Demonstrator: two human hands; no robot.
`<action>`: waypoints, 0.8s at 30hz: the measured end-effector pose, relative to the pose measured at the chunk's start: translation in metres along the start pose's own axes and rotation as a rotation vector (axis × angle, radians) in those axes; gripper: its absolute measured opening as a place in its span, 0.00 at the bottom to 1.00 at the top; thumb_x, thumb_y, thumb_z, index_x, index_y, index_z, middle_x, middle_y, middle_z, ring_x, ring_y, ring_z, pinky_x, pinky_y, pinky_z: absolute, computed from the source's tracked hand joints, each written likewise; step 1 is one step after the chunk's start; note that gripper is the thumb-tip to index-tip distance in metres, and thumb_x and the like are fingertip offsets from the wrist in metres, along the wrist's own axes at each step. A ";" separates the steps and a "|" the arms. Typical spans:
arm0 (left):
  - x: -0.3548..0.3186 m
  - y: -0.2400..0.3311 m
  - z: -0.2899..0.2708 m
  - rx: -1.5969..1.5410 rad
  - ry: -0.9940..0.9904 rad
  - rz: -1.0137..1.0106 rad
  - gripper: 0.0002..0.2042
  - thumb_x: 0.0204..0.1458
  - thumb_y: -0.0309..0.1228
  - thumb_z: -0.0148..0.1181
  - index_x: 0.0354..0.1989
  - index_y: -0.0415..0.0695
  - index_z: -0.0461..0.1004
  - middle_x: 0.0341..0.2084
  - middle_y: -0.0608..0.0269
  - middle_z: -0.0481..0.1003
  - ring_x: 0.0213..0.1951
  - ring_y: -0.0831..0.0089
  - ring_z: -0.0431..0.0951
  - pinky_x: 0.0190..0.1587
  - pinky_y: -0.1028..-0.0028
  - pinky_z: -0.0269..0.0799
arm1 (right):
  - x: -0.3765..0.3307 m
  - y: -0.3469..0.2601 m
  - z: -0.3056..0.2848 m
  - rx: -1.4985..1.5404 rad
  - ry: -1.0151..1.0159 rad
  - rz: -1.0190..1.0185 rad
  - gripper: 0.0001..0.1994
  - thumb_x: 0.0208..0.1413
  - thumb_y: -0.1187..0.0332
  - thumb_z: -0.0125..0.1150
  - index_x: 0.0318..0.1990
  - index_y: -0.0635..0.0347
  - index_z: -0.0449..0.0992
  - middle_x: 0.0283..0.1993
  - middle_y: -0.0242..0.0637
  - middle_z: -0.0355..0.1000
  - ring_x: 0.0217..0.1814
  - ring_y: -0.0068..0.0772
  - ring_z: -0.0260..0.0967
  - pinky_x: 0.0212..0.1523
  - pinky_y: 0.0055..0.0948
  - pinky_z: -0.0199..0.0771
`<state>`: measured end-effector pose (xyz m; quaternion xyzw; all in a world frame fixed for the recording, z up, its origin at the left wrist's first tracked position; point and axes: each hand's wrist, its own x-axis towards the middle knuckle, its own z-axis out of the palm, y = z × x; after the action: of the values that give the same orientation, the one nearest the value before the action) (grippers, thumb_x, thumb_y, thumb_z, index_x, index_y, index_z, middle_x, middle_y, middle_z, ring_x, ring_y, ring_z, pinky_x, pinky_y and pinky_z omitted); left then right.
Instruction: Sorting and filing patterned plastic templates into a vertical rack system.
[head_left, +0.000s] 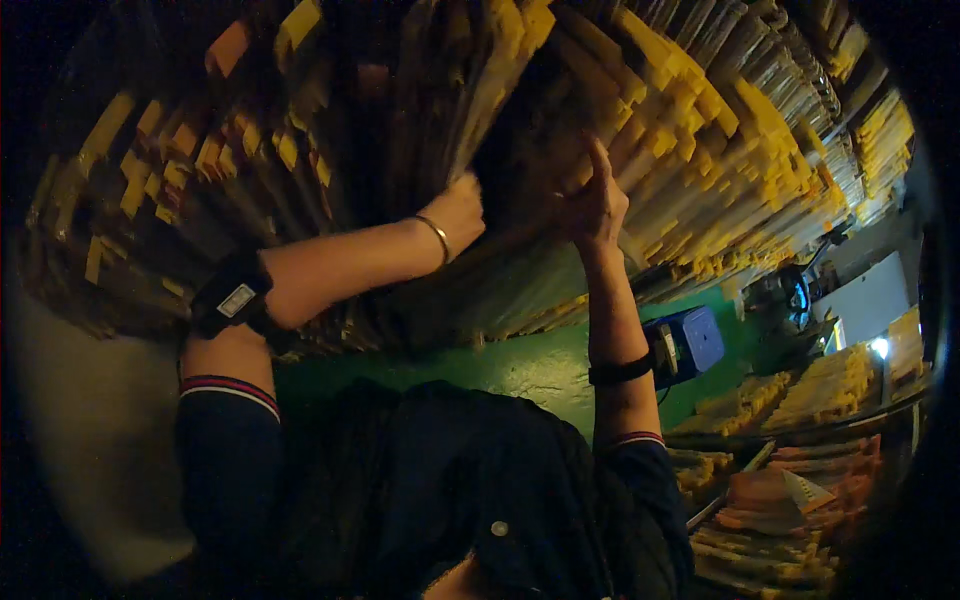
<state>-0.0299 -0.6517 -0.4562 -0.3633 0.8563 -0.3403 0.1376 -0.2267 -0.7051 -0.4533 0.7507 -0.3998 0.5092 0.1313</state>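
At the low end of the brown sheets (440,115), which run up and away, the left hand (458,215) is nearer; I cannot tell if its curled grip holds any. The right hand's (599,207) grip is apart, near yellow-edged sheets (690,130).

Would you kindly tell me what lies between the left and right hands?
In the head view, a dark gap among yellow-edged, folder-like items lies between the left hand and right hand; its contents are too dark to tell.
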 end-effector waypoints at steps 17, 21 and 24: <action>0.041 -0.020 0.005 -0.811 -0.737 0.184 0.20 0.50 0.37 0.55 0.54 0.52 0.68 0.54 0.56 0.67 0.57 0.58 0.65 0.58 0.61 0.58 | -0.019 0.013 -0.054 0.744 -0.724 0.251 0.32 0.43 0.59 0.71 0.56 0.56 0.66 0.34 0.37 0.76 0.32 0.23 0.71 0.34 0.30 0.71; 0.040 -0.020 -0.013 -0.939 -0.696 -0.010 0.23 0.48 0.39 0.59 0.53 0.47 0.69 0.53 0.55 0.68 0.57 0.58 0.65 0.59 0.62 0.57 | -0.088 0.059 -0.078 0.343 -0.988 0.439 0.22 0.45 0.65 0.69 0.47 0.62 0.72 0.34 0.39 0.75 0.33 0.26 0.71 0.35 0.30 0.70; 0.034 -0.007 0.021 -0.612 -0.357 0.106 0.24 0.47 0.40 0.60 0.52 0.45 0.69 0.52 0.55 0.70 0.56 0.57 0.66 0.58 0.62 0.57 | -0.106 0.024 -0.111 0.182 -0.874 0.386 0.14 0.45 0.69 0.67 0.39 0.64 0.76 0.28 0.35 0.75 0.27 0.22 0.69 0.31 0.28 0.70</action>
<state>-0.0397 -0.6894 -0.4662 -0.3966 0.8987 0.0083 0.1872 -0.3351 -0.6036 -0.5011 0.8149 -0.5033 0.1942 -0.2120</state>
